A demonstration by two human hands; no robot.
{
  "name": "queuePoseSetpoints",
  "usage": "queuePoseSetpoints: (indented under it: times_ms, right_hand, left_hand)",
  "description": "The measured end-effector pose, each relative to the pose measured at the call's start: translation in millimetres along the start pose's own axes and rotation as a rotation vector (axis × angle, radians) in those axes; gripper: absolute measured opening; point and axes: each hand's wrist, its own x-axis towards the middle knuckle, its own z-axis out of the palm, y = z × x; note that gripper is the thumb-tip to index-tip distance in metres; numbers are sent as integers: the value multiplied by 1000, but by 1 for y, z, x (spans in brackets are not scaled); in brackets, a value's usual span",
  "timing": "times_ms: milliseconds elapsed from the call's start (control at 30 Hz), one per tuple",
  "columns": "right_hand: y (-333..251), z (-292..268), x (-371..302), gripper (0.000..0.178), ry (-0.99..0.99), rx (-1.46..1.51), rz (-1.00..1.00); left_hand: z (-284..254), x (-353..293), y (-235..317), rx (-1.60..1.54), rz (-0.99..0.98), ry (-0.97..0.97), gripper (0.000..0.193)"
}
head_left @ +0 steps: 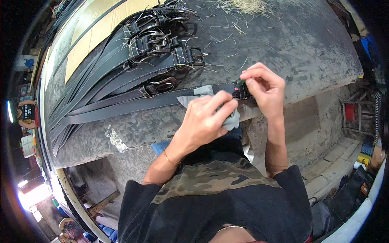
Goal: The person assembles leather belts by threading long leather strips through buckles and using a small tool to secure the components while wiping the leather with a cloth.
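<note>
My left hand is closed round a crumpled grey cloth, part of which pokes out above the knuckles. Beneath it, along the near side of the work surface, runs a black leather belt with pale stitching. At the belt's right end my right hand pinches a small dark thing between thumb and fingertips; its kind is too small to tell. A tiny pink spot shows beside those fingertips. The fingers partly cover that end of the belt.
Several black belts with metal buckles lie fanned out on the left of the worn dark table. Loose pale thread ends are heaped at the back. A silvery patch marks the front edge. A metal rack stands at right.
</note>
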Motion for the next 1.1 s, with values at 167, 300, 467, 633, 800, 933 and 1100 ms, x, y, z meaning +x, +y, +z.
queuePoseSetpoints:
  times_ms: [167,300,467,633,800,933,1100]
  right_hand:
    - [3,-3,2,15,-117,-179,-97]
    - [2,-2,2,15,-138,-217,-81]
    - [2,-1,3,15,-135,-241,-75]
    - [0,-4,2,16,8,-113,-21]
    - [-15,-30,-3,18,463,-82,128]
    - [-14,-89,-21,21,615,44,-39]
    - [-9,-149,-65,17,658,-155,-17]
  left_hand:
    - [8,-19,4,-18,35,-6,59]
    - [8,-21,3,-28,38,21,58]
    - [9,-19,2,-30,48,86,35]
    - [9,-10,3,-20,-37,210,34]
    - [-3,58,0,-32,-273,323,43]
    - [7,39,10,-231,-208,161,48]
    - [-2,-27,16,61,32,-160,48]
